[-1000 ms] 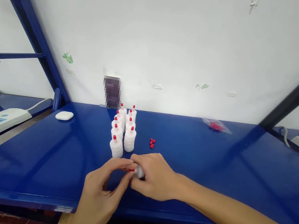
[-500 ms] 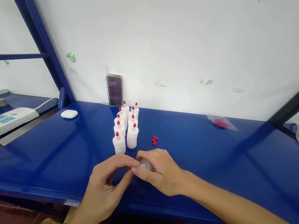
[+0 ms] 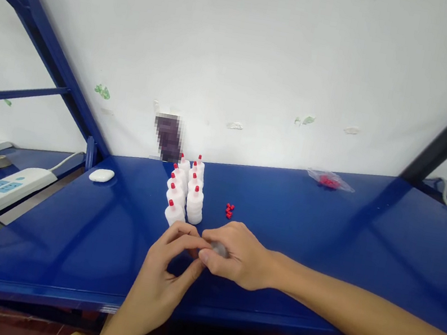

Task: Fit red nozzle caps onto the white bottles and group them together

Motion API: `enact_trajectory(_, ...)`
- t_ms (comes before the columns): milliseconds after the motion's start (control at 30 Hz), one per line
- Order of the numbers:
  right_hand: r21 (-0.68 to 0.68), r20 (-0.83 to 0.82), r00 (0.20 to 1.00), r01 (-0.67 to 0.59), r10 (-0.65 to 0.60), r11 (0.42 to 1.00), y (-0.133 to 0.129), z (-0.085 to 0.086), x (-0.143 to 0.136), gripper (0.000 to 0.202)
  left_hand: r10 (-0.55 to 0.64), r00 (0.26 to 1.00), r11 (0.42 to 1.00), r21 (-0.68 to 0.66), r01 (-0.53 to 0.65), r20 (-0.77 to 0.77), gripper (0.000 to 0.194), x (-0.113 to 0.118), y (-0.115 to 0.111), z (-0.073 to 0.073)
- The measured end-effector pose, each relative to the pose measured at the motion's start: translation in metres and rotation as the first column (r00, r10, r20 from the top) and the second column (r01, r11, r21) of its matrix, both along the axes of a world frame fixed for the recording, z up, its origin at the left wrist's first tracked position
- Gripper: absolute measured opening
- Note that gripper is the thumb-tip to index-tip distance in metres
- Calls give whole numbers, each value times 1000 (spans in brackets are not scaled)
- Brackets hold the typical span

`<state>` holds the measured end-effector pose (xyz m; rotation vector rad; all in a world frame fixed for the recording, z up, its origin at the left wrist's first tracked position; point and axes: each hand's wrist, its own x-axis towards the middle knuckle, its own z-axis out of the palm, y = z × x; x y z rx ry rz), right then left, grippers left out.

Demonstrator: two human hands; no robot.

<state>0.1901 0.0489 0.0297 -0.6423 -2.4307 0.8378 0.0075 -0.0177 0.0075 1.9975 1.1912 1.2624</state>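
My right grip [image 3: 237, 255] is closed around a pale, rounded bottle [image 3: 220, 249], which is over the near part of the blue table [image 3: 299, 249], and most of it is hidden behind my own fingers. My left grip [image 3: 165, 272] is drawn narrow, thumb and forefinger brought close together where they meet my right fingertips; I cannot tell whether a cap is pinched there, since that spot is covered. I judge the step in hand to be close work at the bottle's tip, probably fitting or turning something small on it. As I read it, the next move calls for holding the body firm with the right without squeezing it in, while the left works in line with the tip so nothing sits crooked. Beyond my hands, a left row of bottles [image 3: 174, 214] and a right row of bottles [image 3: 195, 208] stand upright on the table, each with a red top. Just to the right of them lies a small cluster of loose red caps [image 3: 228, 215], within easy reach, and a clear bag [image 3: 329, 182] with more red pieces rests well apart, near the wall.
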Motion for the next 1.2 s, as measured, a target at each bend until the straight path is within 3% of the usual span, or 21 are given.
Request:
enact_trajectory(100,32,-30,999,-18,19,999,1,-4,1,38,28,999,998,48,-30,34,7,0,-2,2)
enact_trajectory(167,37,-35,999,-18,19,999,2,-5,1,40,128,982,979,137,-148,142,3,-3,1,4)
enact_trajectory(267,62,-46,999,-1,4,998,4,-7,0,41,311,907,891,245,-382,284,2,-14,12,8)
enact_trajectory(333,99,-64,998,-4,10,995,5,-9,-2,39,397,874,840,273,-469,280,4,-24,24,12)
enact_trajectory(467,169,-152,988,38,-12,985,5,-17,-5,33,447,889,841,293,-455,97,9,-37,46,23)
enact_trajectory(567,143,-227,971,114,-79,983,4,-19,-4,31,471,882,836,326,-441,-15,14,-38,52,28)
enact_trajectory(700,88,-304,943,172,-138,981,9,-15,5,25,476,879,832,342,-437,-33,14,-36,51,26)
enact_trajectory(800,57,-311,924,252,-223,966,23,-13,14,32,452,891,844,335,-419,-27,14,-38,51,22)
enact_trajectory(900,66,-160,906,407,-393,911,43,-11,22,34,437,899,862,302,-407,-37,16,-42,51,18)
enact_trajectory(1000,183,104,835,517,-540,836,61,-8,32,25,452,892,854,304,-423,-30,16,-44,51,16)
enact_trajectory(1067,273,240,785,510,-572,815,69,-6,39,26,455,890,847,321,-424,-24,15,-44,51,15)
enact_trajectory(1200,340,362,765,423,-532,840,74,-4,47,32,443,896,849,337,-407,-34,14,-45,51,15)
